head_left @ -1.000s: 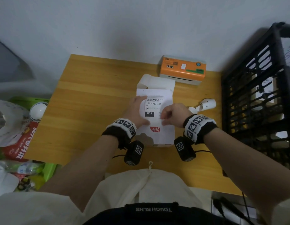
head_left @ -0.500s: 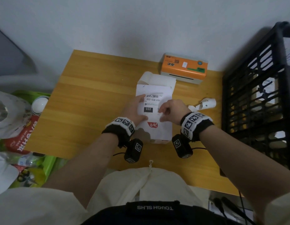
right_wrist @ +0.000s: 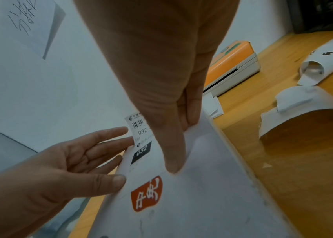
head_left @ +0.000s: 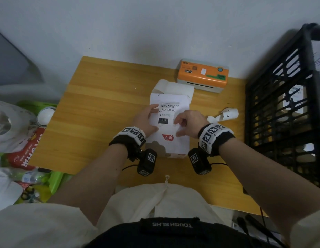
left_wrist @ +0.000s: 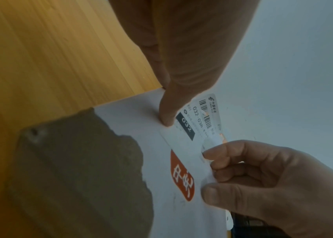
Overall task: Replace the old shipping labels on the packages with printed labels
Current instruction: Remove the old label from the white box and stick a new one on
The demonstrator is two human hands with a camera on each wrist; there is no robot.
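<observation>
At table centre I see my left hand (head_left: 146,120) pressing the white box (head_left: 170,145) flat-fingered; at its 3 o'clock, my right hand (head_left: 188,123) pinches the shipping label (head_left: 167,113).

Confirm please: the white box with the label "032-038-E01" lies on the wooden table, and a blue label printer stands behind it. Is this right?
Not quite. The label printer is orange, not blue; the head view shows it. The rest is right: the white box with the label lies on the wooden table, the printer behind it.

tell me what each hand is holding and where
Right hand pinches the shipping label at its right edge; left hand steadies the white package at its left side.
</observation>
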